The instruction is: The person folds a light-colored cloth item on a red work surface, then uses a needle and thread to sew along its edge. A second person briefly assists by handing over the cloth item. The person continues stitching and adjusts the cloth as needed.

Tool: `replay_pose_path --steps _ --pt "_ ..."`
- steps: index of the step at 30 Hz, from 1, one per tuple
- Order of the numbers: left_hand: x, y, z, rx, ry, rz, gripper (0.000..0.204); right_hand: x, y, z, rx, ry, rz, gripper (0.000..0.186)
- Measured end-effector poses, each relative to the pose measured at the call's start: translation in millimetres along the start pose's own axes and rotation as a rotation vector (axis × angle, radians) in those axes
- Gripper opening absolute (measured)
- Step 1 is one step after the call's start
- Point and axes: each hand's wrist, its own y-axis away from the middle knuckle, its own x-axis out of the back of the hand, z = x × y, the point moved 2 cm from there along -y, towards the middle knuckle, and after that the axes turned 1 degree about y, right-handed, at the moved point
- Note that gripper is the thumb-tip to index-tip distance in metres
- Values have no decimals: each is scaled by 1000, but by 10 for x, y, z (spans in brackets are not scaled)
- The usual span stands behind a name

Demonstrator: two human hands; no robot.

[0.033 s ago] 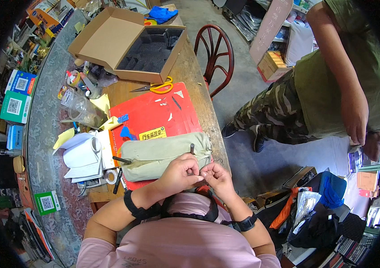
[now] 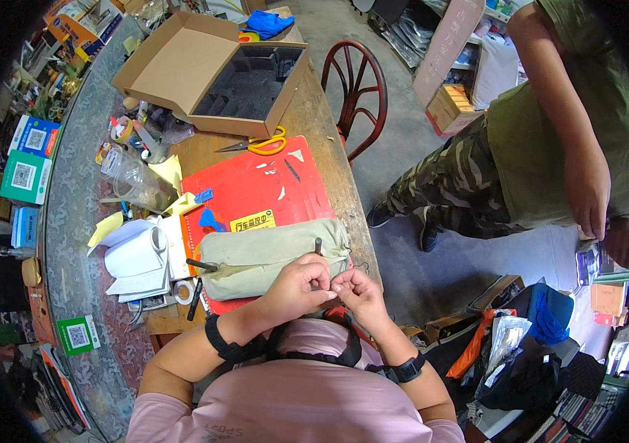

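Note:
My left hand (image 2: 298,283) and my right hand (image 2: 361,296) meet in front of my chest, thumbs and fingertips pinched close together. Whatever is between the fingertips is too small to make out. Just beyond them lies a long grey-green cloth bundle (image 2: 255,249) with a lengthwise fold and a gathered right end. One dark rod (image 2: 201,264) sticks out near its left end, another (image 2: 318,246) stands up near the right end, close to my left hand. Beneath the bundle is a worn red board (image 2: 255,181) with a yellow label (image 2: 253,221) on it.
Yellow-handled scissors (image 2: 266,142) lie beyond the board, before an open cardboard box (image 2: 285,118) with dark foam. Left are a paper roll (image 2: 137,255), tape (image 2: 184,292), a black marker (image 2: 195,299) and a plastic cup (image 2: 137,181). A person (image 2: 521,148) stands right, past a chair (image 2: 359,96).

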Motion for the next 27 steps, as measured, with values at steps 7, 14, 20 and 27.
replay_pose_path --steps 7,14,20,27 --pt "-29 48 -49 261 282 -30 19 58 1 36 5 130 -42 5" --pt "62 134 -134 311 428 -17 16 58 -6 -68 68 263 74 2" --pt "110 203 -78 302 553 -5 15 37 -4 -116 97 348 112 2" --pt "241 9 103 -58 -205 -19 28 98 39 -180 14 216 98 9"
